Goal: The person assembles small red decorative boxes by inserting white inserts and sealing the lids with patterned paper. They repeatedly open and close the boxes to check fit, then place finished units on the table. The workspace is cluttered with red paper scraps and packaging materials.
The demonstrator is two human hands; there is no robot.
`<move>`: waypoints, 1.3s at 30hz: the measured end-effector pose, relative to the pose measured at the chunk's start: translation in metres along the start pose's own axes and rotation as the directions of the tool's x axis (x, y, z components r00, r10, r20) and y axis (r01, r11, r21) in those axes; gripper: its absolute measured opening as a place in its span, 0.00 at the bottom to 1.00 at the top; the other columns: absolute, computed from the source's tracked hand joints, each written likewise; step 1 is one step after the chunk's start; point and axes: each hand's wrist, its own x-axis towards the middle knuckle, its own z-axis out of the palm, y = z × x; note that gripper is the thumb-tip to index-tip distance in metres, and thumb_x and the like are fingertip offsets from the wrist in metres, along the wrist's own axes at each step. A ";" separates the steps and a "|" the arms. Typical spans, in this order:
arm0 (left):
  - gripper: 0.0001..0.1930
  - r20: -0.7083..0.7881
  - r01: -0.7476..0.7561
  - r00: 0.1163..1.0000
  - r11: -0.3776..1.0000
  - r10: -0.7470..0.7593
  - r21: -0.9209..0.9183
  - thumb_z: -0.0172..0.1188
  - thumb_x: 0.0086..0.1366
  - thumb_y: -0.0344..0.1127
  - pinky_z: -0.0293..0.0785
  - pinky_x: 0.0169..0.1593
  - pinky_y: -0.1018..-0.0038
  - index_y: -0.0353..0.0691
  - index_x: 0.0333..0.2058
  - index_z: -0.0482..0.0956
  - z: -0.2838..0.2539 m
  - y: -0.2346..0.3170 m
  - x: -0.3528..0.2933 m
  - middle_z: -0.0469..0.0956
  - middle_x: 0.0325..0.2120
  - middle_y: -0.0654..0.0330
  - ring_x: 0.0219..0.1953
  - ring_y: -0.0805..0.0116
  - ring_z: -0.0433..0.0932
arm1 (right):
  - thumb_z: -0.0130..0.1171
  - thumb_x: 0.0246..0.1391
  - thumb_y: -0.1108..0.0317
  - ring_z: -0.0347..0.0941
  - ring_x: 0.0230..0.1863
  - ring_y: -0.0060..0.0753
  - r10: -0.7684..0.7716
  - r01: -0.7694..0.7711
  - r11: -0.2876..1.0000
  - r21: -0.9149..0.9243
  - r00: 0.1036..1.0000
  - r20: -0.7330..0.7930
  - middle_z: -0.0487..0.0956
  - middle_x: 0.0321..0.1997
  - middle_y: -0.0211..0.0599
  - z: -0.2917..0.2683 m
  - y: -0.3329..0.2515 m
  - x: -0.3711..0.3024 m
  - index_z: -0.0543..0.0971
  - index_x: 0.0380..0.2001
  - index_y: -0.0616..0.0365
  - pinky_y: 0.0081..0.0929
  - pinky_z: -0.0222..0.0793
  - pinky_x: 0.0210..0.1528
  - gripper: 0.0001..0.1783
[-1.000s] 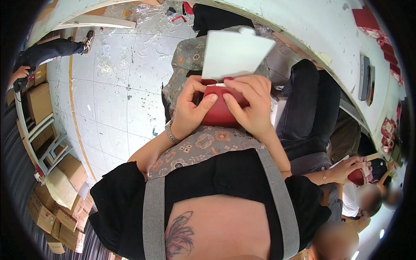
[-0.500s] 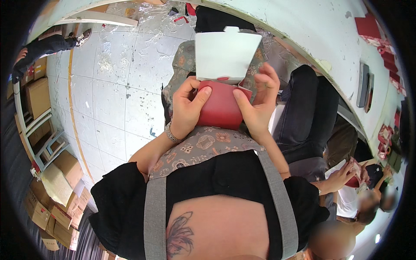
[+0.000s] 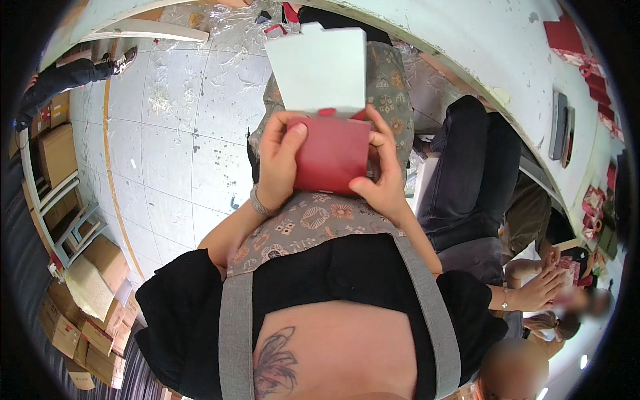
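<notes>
Above my lap I hold a small red cardboard box [image 3: 330, 157] with its flap lid [image 3: 319, 70] raised on the far side, showing its white inner face. My left hand [image 3: 280, 153] grips the box's left side, the thumb on the near red face and the fingers behind. My right hand [image 3: 385, 160] holds the right side, thumb near the lower right corner and fingers along the right edge. Beneath is a grey flowered apron [image 3: 320, 217]. What is inside the box is hidden from me.
A white worktable [image 3: 493, 67] runs along the right, bearing a dark phone-like device [image 3: 559, 127] and red boxes [image 3: 565, 40]. To the right sit co-workers; one's hands [image 3: 537, 290] work on a red item. Cardboard boxes [image 3: 60, 153] and a rack stand at left. Plastic scraps litter the floor.
The box has turned a little and the raised lid has swung left. My right hand has shifted from the box's upper right corner down its right side, its fingers now against the edge.
</notes>
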 end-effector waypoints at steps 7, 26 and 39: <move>0.10 0.073 -0.006 0.997 1.000 0.004 0.024 0.52 0.66 0.36 0.69 0.42 0.81 0.35 0.40 0.68 -0.003 -0.007 0.000 0.74 0.34 0.61 0.36 0.79 0.71 | 0.58 0.51 0.68 0.56 0.63 0.41 -0.070 0.070 0.997 0.019 0.997 -0.012 0.57 0.62 0.51 0.002 0.023 -0.009 0.70 0.39 0.61 0.37 0.54 0.61 0.14; 0.10 0.135 -0.098 0.988 0.969 0.069 0.226 0.56 0.62 0.30 0.69 0.43 0.80 0.35 0.41 0.68 0.006 0.001 -0.007 0.74 0.37 0.59 0.39 0.77 0.72 | 0.58 0.52 0.72 0.66 0.54 0.29 0.331 -0.255 0.842 0.475 0.940 -0.081 0.72 0.54 0.40 0.001 -0.005 0.011 0.74 0.48 0.66 0.25 0.61 0.56 0.19; 0.06 0.135 0.048 0.990 0.998 -0.043 -0.036 0.52 0.66 0.32 0.69 0.41 0.82 0.34 0.35 0.72 0.007 0.005 -0.006 0.76 0.32 0.63 0.35 0.80 0.72 | 0.60 0.49 0.73 0.69 0.49 0.29 0.109 -0.046 0.964 0.261 0.967 -0.232 0.72 0.51 0.44 0.002 0.016 -0.010 0.80 0.37 0.68 0.25 0.62 0.52 0.11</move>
